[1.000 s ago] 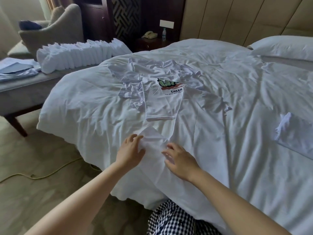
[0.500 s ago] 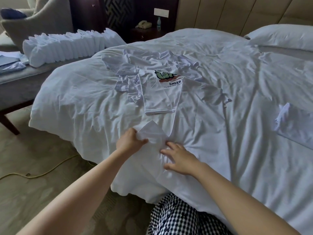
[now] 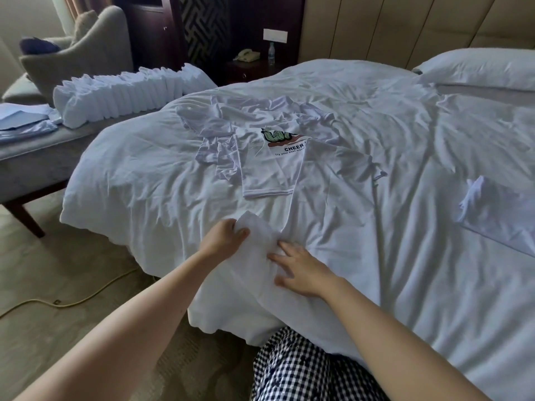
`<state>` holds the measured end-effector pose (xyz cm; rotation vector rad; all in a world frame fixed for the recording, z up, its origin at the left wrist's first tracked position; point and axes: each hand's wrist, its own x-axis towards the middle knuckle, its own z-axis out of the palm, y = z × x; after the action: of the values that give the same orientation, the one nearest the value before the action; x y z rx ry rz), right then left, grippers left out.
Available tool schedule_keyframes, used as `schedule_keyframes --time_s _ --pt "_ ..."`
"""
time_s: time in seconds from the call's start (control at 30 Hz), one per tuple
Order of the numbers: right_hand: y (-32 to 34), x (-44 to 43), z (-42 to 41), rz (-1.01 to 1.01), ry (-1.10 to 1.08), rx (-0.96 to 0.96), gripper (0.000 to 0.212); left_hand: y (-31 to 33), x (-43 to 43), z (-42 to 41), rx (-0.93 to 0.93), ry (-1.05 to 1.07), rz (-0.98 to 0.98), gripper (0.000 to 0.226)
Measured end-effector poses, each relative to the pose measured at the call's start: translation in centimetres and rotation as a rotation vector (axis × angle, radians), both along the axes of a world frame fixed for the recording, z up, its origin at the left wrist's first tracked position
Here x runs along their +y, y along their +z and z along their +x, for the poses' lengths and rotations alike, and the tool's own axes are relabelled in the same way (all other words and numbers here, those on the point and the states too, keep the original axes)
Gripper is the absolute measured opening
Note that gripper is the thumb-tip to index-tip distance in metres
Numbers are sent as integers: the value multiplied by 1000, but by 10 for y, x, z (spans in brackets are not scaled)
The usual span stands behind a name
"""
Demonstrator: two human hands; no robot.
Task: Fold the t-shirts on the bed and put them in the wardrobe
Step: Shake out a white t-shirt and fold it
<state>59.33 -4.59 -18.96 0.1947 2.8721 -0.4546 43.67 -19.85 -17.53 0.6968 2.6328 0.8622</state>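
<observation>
Soft daylight enters from far left of the fingers (image 3: 279, 259), behind the chair (image 3: 86, 50), and the room is dim. The duvet (image 3: 405, 169) is brightest, its creases faintly shadowed, and the shirt (image 3: 257, 235) at the fingers nearly merges with it. The cabinet (image 3: 156, 33) far beyond sinks into darkness. Wide-angle distortion curves the headboard (image 3: 405, 30), and detail is slightly soft throughout.

Bare forearms (image 3: 121, 328), black-and-white checked garment (image 3: 304, 369)

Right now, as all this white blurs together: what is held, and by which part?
The left hand grips the t-shirt by its raised corner; the right hand only rests flat on it.
</observation>
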Motion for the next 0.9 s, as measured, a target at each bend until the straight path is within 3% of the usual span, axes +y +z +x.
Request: schedule_keyframes --time_s 0.3,0.57,0.63,0.73,0.8,0.9 --pt "7 43 106 65 -115 88 46 35 57 74 39 -47 116 28" --pt "-10 59 185 -26 -225 205 41 15 119 147 66 -235 -25 19" --pt "-14 59 191 -68 -246 219 40 9 123 158 -42 -316 28 27" --pt "-15 60 194 -152 -321 294 34 6 115 168 -361 -330 254 35" --pt "-14 58 190 -130 -408 450 26 4 106 163 -276 -296 279 33" --pt "-8 53 174 -23 -503 733 20 -6 90 145 105 -208 129 21"
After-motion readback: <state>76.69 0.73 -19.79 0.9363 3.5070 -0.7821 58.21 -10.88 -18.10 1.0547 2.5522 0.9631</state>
